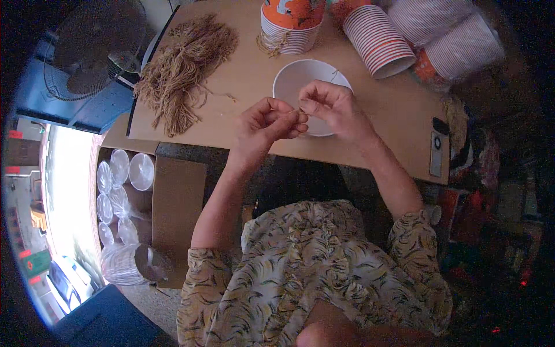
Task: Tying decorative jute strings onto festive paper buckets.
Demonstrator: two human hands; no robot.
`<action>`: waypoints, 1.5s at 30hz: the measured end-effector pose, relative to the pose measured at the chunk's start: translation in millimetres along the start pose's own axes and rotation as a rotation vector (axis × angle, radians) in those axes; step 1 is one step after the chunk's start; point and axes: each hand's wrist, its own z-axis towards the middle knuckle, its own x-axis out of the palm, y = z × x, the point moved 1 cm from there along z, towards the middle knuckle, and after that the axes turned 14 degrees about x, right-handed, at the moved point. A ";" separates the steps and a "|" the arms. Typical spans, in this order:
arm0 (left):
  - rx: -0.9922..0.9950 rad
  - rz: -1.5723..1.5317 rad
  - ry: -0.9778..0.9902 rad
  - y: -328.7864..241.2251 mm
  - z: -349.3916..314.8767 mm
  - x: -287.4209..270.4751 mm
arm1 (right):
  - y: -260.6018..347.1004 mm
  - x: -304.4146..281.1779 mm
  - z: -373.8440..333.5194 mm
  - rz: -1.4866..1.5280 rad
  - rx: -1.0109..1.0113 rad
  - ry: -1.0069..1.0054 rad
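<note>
My left hand (269, 124) and my right hand (335, 110) meet over the table's front edge, fingertips pinched together. Between them shows a tiny bit of a thin brown strand (300, 111), mostly hidden by the fingers. Under my right hand a white paper bucket (289, 78) opens toward me, and a short strand shows at its upper right rim. To the left on the tabletop lies a big loose bundle of brown twine (185, 69). Behind the white bucket stands a stack of orange and white paper buckets (289, 34) with twine hanging at its side.
More stacked paper buckets (378, 43) lie at the back right, some in clear plastic (462, 52). A grey handheld device (436, 153) rests on the table's right end. Left of the table are a fan (92, 46) and an open cardboard box (176, 214) beside plastic-wrapped tubs (118, 199).
</note>
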 end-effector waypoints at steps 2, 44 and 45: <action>-0.006 0.005 0.002 2.2 0.3 -2.2 | 2.2 2.3 -0.7 -0.037 -0.026 0.017; -0.118 -0.105 0.006 8.3 6.7 -6.5 | 8.9 5.4 0.5 -0.193 -0.173 -0.166; -0.123 -0.116 0.006 8.2 6.7 -7.8 | 9.1 5.7 1.2 -0.190 -0.164 -0.163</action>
